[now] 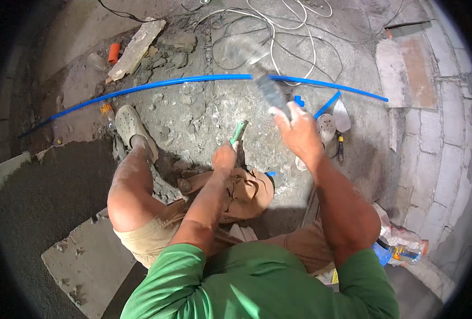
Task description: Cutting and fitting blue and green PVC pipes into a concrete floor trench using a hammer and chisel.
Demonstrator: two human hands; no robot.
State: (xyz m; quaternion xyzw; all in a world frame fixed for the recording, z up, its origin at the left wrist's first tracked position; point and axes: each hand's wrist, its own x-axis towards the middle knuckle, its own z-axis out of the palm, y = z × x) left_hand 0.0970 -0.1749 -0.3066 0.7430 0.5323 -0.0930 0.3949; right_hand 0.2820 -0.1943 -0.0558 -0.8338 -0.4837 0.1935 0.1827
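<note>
My left hand (225,156) is closed round a green-handled tool (239,131), perhaps a chisel, held over the rubble-strewn floor between my feet. My right hand (300,130) grips a grey-handled tool (269,87), raised to the right of and above the left; its head is blurred by motion, probably a hammer. A long blue pipe (204,78) crosses the floor beyond both hands, and a small blue fitting (300,99) lies near the right one. A crumpled brown bundle (246,195) sits below my left hand.
Cables (310,53) lie coiled at the back, near a broken slab (135,50) and an orange pipe piece (114,52). A trowel (341,116) lies right of my right hand. Bottles (406,254) are at lower right, beside a block wall (438,159). A board (87,266) lies lower left.
</note>
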